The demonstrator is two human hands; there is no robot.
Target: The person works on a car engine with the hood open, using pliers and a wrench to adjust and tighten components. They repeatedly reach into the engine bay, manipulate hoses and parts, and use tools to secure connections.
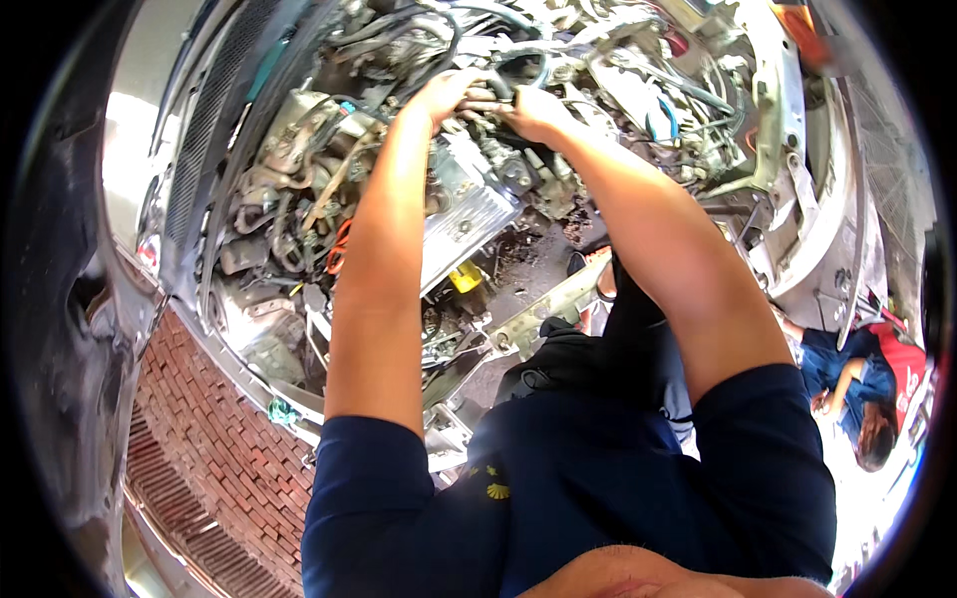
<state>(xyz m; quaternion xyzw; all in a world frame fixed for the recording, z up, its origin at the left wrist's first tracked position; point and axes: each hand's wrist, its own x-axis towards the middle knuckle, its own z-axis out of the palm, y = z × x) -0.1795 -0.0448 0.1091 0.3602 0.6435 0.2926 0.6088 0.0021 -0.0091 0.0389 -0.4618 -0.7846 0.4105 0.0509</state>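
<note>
Both of my arms reach forward into a car's engine bay, and my hands meet near its middle. My left hand [454, 97] is closed at the end of a thick black hose [497, 86]. Right beside it, the fingers of my right hand [533, 114] are bent around the same hose, almost touching the left fingers. Part of the fingertips is hidden behind the hose and the hands. Below my hands sits a silvery, ribbed metal cover [464, 224] on the engine. Cables and thinner hoses surround this spot.
A yellow cap [465, 277] shows below the metal cover. Nearer me runs the car's front crossmember [543, 304]. An orange cable loop [339, 247] lies left of my left forearm. Brick paving [214, 419] is at lower left. At the right edge, another person [865, 384] is nearby.
</note>
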